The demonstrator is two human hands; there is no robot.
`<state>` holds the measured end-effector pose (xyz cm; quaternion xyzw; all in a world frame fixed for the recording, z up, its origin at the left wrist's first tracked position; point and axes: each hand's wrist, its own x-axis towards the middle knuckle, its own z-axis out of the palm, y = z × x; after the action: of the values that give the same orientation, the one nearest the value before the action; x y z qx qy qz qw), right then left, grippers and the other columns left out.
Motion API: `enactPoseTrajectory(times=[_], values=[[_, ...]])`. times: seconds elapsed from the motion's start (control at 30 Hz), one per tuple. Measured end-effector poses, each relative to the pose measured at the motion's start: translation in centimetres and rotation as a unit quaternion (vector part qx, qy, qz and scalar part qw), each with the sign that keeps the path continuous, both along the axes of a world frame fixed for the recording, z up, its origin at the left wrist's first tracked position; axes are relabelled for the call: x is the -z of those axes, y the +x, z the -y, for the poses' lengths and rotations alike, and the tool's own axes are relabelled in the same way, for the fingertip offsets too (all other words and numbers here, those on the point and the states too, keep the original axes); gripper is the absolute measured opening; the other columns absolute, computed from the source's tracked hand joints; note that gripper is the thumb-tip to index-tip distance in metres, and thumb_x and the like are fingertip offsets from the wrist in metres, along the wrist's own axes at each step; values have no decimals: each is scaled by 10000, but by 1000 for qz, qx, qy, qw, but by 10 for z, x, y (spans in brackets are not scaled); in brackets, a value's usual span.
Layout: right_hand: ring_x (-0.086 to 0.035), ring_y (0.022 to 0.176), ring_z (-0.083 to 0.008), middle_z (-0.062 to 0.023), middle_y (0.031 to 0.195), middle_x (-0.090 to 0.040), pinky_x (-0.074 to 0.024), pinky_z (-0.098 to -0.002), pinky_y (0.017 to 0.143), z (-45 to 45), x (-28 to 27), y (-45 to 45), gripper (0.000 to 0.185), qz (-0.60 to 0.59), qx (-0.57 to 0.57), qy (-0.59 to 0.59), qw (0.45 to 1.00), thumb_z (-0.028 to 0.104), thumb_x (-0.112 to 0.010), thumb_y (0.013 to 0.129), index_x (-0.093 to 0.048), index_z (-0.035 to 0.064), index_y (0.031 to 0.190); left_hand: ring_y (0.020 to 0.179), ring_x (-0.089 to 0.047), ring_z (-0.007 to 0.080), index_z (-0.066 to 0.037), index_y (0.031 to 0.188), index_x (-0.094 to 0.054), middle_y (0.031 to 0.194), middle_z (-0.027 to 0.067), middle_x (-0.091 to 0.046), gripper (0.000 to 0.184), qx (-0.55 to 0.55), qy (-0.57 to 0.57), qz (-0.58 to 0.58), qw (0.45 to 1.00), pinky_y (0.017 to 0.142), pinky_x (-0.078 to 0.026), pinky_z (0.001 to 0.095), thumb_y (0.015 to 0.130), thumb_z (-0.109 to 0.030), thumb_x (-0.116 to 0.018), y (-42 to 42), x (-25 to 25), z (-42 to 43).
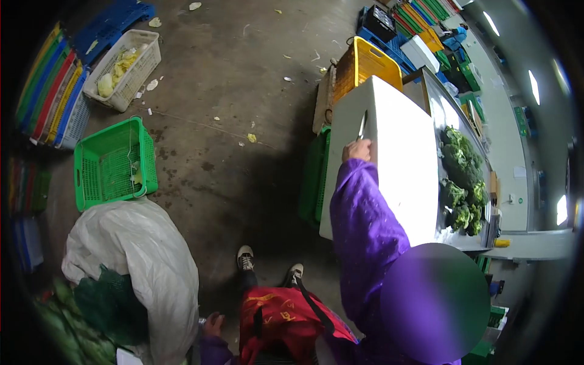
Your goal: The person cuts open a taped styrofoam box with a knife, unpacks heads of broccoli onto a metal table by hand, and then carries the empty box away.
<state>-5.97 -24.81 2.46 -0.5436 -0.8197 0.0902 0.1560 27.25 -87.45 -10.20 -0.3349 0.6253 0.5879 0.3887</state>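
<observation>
My right hand (357, 150), in a purple sleeve, is closed around the handle of a knife (363, 125). Its blade points away from me over the white board (401, 164). Beyond the board's right side, several heads of broccoli (463, 161) lie on a metal table. Low at the left, my left hand (213, 324) hangs beside the red apron (283, 322), near a large white sack (143, 237). Its fingers look curled, with a small pale thing at their tips that is too small to name.
A green crate (146, 155) stands on the floor at left, behind the sack. Farther off are a white crate (152, 58) with leaf scraps and stacked coloured crates (52, 91). A yellow crate (389, 61) adjoins the board's far end. A person in blue (455, 38) is far off.
</observation>
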Motion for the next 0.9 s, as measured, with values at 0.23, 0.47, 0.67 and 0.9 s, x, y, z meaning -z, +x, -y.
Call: enactPoseTrajectory(times=[0.23, 0.47, 0.67, 0.9], values=[[-581, 819, -489, -301, 846, -605, -458, -544, 724, 113, -39, 124, 261, 27, 41, -115, 992, 239, -482, 883, -378, 9, 952, 801, -599, 131, -38, 1165, -520, 955, 63, -622, 359, 91, 35, -25, 995, 674, -474, 248, 852, -181, -623, -87, -4, -26], [-564, 808, -496, -270, 879, -597, -423, -566, 689, 185, -64, 256, 277, 52, 43, -197, 978, 277, -495, 893, -378, 49, 999, 808, -595, 104, -68, 1175, -519, 1000, 41, -632, 360, 158, 55, -76, 983, 645, -418, 217, 860, -211, -620, -178, -13, -66], [-581, 745, -458, -224, 890, -603, -436, -551, 641, 201, -70, 333, 265, 29, -11, -162, 986, 292, -518, 884, -410, 72, 985, 823, -603, 116, -76, 1185, -518, 1017, 51, -635, 369, 217, 49, -74, 972, 649, -420, 223, 859, -216, -621, -185, -28, -86], [-593, 714, -413, -180, 825, -604, -450, -511, 620, 159, -86, 364, 260, 98, -108, -145, 979, 321, -543, 870, -452, 93, 956, 798, -605, 102, -116, 1187, -510, 1020, 47, -639, 358, 283, 30, -68, 956, 617, -416, 212, 870, -253, -603, -169, -26, -88]])
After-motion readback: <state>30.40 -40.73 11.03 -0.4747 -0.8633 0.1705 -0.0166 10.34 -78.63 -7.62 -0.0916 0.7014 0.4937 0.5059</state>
